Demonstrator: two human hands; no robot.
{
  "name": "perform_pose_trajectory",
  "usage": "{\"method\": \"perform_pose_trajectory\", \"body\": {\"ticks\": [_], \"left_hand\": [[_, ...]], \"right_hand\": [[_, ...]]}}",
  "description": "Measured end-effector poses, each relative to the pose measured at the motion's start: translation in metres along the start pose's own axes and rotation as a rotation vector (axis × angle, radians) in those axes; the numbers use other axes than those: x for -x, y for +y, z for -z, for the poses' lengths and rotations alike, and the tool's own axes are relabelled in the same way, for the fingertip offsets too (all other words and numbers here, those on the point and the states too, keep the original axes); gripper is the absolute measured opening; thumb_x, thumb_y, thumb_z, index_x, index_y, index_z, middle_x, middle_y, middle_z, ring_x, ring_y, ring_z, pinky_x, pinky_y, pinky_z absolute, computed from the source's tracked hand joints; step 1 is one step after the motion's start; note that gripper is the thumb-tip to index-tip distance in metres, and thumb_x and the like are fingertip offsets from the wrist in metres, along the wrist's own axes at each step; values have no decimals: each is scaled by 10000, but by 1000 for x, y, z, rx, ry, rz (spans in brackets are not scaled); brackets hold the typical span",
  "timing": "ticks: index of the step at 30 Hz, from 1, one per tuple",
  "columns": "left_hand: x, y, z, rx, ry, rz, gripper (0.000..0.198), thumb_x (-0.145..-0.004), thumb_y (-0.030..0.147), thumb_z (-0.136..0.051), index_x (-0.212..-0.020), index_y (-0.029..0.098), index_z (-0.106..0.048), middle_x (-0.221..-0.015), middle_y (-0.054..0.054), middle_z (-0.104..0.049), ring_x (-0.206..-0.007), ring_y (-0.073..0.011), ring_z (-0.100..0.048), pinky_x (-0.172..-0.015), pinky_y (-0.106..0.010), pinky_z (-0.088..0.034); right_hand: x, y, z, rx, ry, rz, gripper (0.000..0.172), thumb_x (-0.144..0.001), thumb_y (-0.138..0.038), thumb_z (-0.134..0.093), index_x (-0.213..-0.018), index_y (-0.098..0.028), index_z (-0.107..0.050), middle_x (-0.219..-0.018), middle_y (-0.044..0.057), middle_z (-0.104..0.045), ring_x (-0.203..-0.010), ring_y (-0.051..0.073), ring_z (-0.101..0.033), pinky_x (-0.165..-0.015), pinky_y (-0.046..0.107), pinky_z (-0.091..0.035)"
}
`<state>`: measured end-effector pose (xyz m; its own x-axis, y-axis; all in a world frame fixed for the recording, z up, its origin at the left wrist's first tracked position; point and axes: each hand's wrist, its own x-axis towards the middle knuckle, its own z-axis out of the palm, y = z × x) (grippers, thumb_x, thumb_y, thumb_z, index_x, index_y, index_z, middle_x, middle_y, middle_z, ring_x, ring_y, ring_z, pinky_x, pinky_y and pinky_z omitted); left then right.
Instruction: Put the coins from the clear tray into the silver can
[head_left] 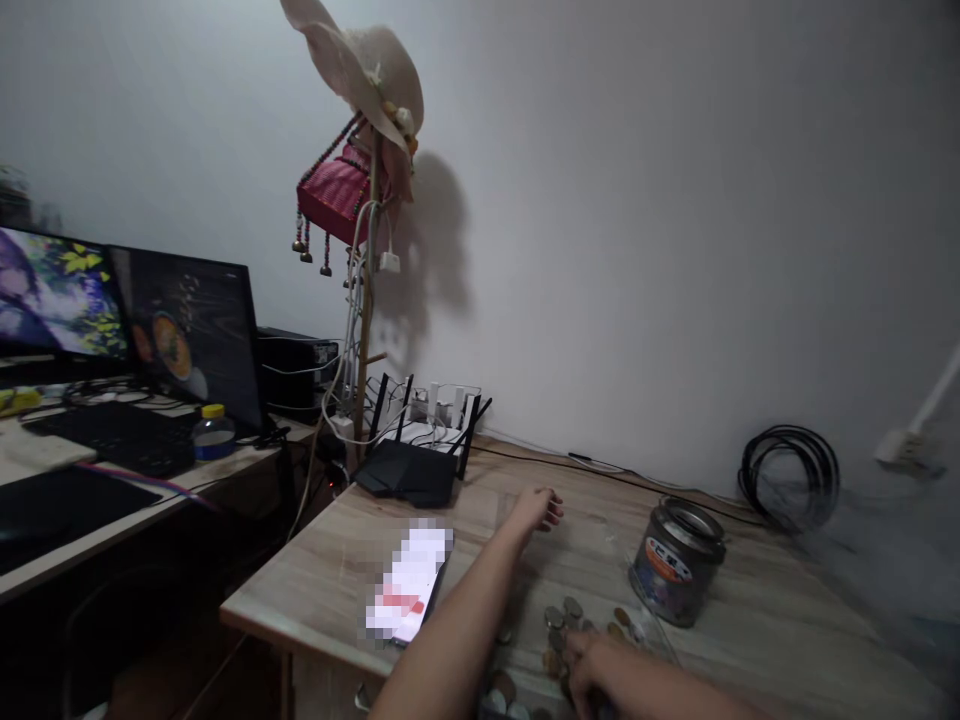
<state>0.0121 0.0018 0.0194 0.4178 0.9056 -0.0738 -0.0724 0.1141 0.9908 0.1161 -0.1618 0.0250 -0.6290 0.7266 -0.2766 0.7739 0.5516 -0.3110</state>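
Observation:
My left hand (pixel 537 509) reaches out over the wooden tabletop, near its back, with fingers loosely bent and apart; I see nothing in them. Closer to me, my right hand (pixel 589 660) is low among a scatter of coins (pixel 554 616), its fingers bent downward and apart, touching them. Its fingertips are partly hidden and blurred. Silver and brass-coloured coins lie in front of and beside it, some under my left forearm. A clear jar (pixel 679 562) with an orange label stands upright and open at the top, right of the coins.
A lit phone (pixel 412 580) lies left of my left forearm. Behind it sits a black router (pixel 409 472) with antennas, beside a stand holding a hat (pixel 382 80) and a pink bag (pixel 334 195). Coiled black cable (pixel 791 475) rests by the wall. Monitors (pixel 187 330) stand on another desk.

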Motion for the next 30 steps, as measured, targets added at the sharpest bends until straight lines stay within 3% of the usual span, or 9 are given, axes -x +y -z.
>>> {"method": "perform_pose_trajectory", "body": {"ticks": [3,7,9,13,19,23,30], "left_hand": [[-1,0,-1,-21,-4,8,201,-703,257,-351,-735,153,-519,-649,-18,-557,-487,-69,-465,-507,-197,-345],[-3,-1,-2,-42,-8,15,192,-697,246,-358,-740,152,-520,-651,-21,-560,-485,-72,-467,-505,-201,-344],[-3,-1,-2,-49,-7,14,188,-695,245,-362,-741,152,-518,-650,-21,-560,-485,-71,-467,-500,-197,-342],[-1,-1,-1,-61,-6,5,185,-696,248,-359,-732,153,-513,-646,-18,-553,-482,-69,-465,-487,-192,-338],[-2,-3,-1,-73,-12,1,189,-699,253,-358,-743,158,-514,-648,-13,-554,-484,-70,-469,-488,-194,-344],[-5,-5,-2,-74,-27,8,179,-699,252,-368,-736,160,-517,-631,-9,-553,-483,-71,-471,-494,-195,-348],[-4,-8,-6,-40,-60,55,145,-697,231,-406,-703,154,-529,-567,-1,-536,-477,-78,-466,-522,-209,-360]], "right_hand": [[17,-2,8,-6,-20,-68,156,-549,-140,-503,-664,-190,-595,-800,9,-553,-745,141,-480,-637,219,-346],[39,5,16,85,43,-115,371,-534,-210,-540,-904,-212,-556,-972,41,-508,-849,185,-456,-695,264,-342],[45,14,16,118,35,-133,422,-504,-224,-559,-926,-205,-545,-993,51,-488,-858,194,-451,-691,268,-340],[49,26,11,133,-15,-155,382,-444,-179,-571,-826,-204,-573,-922,27,-509,-803,178,-461,-635,244,-338],[47,25,7,140,-52,-162,213,-488,-134,-504,-675,-188,-590,-710,-5,-558,-598,113,-458,-508,203,-298],[49,27,5,170,-86,-215,197,-497,-114,-464,-606,-198,-605,-515,-34,-514,-424,78,-354,-415,197,-226],[43,8,13,297,-112,-299,203,-476,-90,-472,-543,-187,-638,-415,-15,-490,-341,60,-228,-386,213,-193]]}}
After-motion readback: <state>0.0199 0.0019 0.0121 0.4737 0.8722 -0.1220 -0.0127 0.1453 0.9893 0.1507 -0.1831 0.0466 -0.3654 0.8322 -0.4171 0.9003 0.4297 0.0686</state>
